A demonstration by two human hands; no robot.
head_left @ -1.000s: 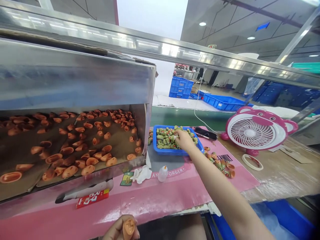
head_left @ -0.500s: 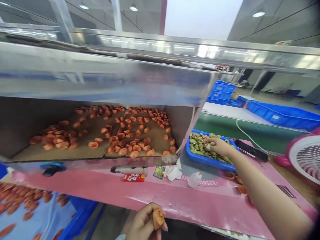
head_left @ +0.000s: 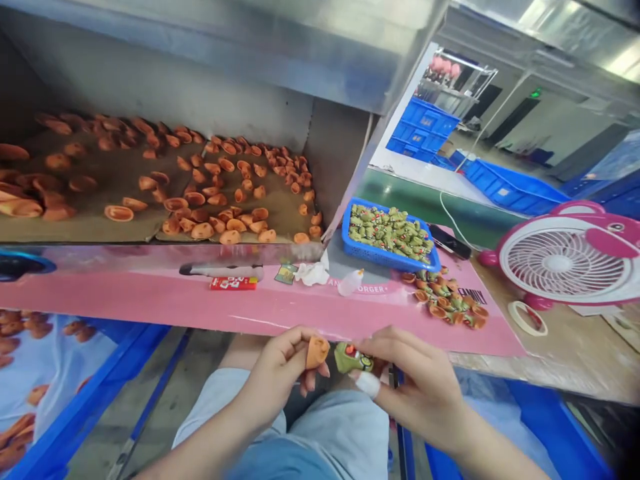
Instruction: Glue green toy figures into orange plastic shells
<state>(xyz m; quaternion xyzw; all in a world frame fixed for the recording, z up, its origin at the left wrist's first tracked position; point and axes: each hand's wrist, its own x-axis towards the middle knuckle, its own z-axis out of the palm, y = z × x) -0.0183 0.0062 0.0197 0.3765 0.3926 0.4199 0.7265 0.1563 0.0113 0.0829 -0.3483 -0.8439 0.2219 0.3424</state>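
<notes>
My left hand point(head_left: 293, 363) pinches a small orange hollow piece point(head_left: 317, 352) between thumb and fingers, over my lap. Facing it, my right hand point(head_left: 410, 373) grips a small green figure piece point(head_left: 350, 358) with red and yellow painted marks; something white wraps the thumb. A narrow gap separates the two pieces. Beyond the right hand, a blue basket point(head_left: 390, 257) holds many similar green pieces. Green and orange pieces joined together point(head_left: 450, 300) lie in a cluster on the pink mat point(head_left: 300, 310).
A metal box point(head_left: 280, 110) with orange pieces on cardboard stands at left. On the mat are a small white bottle point(head_left: 351, 283), crumpled tissue point(head_left: 313, 272) and a red packet point(head_left: 233, 283). A pink fan point(head_left: 565, 260) and tape roll point(head_left: 527, 318) sit right. Blue bins point(head_left: 100, 407) flank my legs.
My right hand has left the blue basket with a green piece and come beside my left hand. The left hand still holds the orange piece. The view has tilted down.
</notes>
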